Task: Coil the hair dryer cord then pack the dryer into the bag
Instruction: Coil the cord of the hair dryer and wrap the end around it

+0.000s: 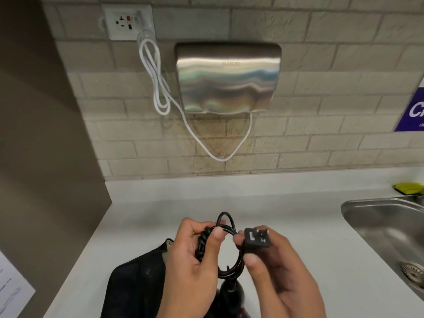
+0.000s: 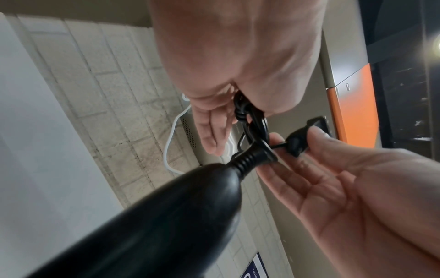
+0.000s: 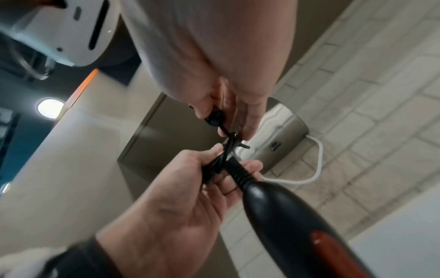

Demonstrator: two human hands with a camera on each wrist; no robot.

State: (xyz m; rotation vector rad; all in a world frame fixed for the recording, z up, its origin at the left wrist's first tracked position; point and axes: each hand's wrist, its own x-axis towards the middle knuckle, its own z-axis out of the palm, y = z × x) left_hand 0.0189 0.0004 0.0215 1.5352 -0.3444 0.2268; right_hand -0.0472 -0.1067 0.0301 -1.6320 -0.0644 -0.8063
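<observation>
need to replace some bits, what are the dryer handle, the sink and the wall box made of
Dryer handle: looks like glossy black plastic, with soft highlights and a ribbed collar at the cord. Sink: brushed steel, grey metallic sheen. Wall box: probably stainless steel, with wavy mirror-like reflections.

A white tabletop carries a black bag, a sunken steel sink and a yellow sponge.

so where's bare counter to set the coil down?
Bare countertop lies between the hands and the brick wall, and right of the right hand up to the sink. Crowded near edge: bag, hair dryer, left hand.
</observation>
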